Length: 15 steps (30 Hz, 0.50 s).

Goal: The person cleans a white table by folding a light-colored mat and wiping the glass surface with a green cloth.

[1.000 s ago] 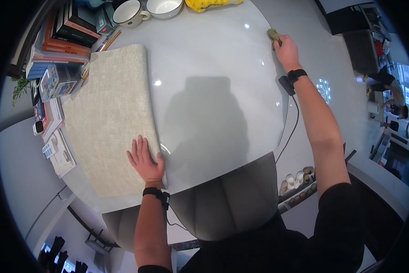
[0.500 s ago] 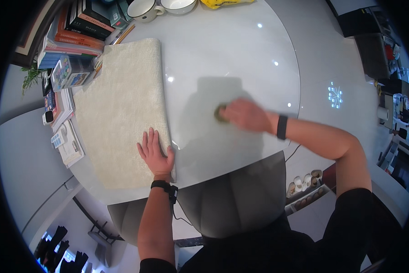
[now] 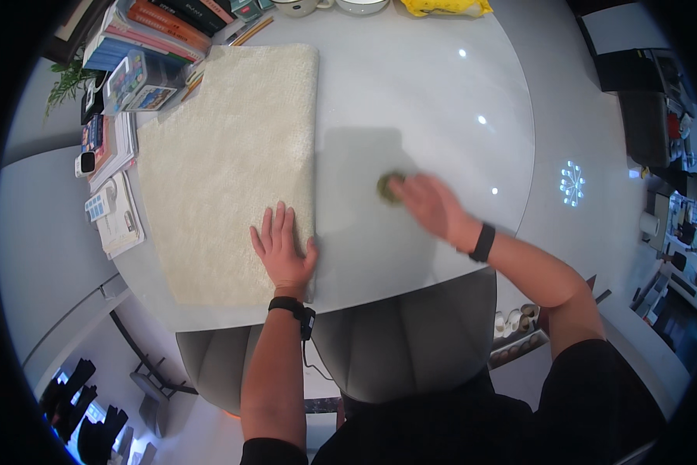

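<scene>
1. Resting flat on the folded cream cloth with rough weave (image 3: 217,147), the left hand (image 3: 282,252) is released: its fingers are spread and it grasps nothing. It lies near the cloth's right edge, in the part close to the person.

2. To the right of the cream cloth, well apart from it, the right hand (image 3: 434,208) is grasping a small olive-green soft wad (image 3: 390,188). Whether this wad is a rag or a sponge, I cannot tell, because the hand is a little blurred.

3. The wad is over the glossy white desk (image 3: 422,85) with rounded edge, on the cloth's right side. The cream cloth itself lies on the same desk.

4. Each wrist wears a black band; the left band (image 3: 285,304), just below the cream cloth's near edge, has a small black box (image 3: 307,324) beside it.

5. Left of the cloth there are a clear plastic box with colourful contents (image 3: 143,84) and a white handheld device with dark screen (image 3: 86,163). Near its far left corner are thick books with coloured spines (image 3: 155,39).

6. Beyond its far right corner is a bright yellow plastic package (image 3: 446,7).

7. Below its near edge stands a grey padded chair (image 3: 217,360).
</scene>
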Motion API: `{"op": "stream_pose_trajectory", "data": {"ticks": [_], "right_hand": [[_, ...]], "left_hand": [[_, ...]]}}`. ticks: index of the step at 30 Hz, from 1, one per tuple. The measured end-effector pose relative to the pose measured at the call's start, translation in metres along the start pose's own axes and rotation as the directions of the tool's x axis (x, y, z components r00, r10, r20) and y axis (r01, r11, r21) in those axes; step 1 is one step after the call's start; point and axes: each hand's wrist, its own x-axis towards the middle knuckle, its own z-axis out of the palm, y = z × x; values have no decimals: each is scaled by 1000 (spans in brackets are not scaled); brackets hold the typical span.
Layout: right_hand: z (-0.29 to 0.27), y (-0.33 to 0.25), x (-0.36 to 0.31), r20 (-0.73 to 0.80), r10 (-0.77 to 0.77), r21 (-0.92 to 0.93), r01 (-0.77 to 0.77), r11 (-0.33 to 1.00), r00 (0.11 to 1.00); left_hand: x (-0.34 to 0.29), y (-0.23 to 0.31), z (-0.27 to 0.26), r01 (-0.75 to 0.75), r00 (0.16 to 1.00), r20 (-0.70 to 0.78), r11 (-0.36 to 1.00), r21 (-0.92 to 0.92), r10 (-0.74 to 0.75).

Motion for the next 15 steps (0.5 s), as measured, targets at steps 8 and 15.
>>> {"op": "stream_pose_trajectory", "data": {"ticks": [8, 15], "right_hand": [[-4, -19, 6, 273, -432, -143, 480, 865, 860], [-61, 118, 168, -221, 210, -206, -256, 944, 952]], "left_hand": [[1, -3, 0, -3, 1000, -12, 1000, 0, 3], [10, 6, 2, -18, 1000, -3, 999, -29, 18]]}}
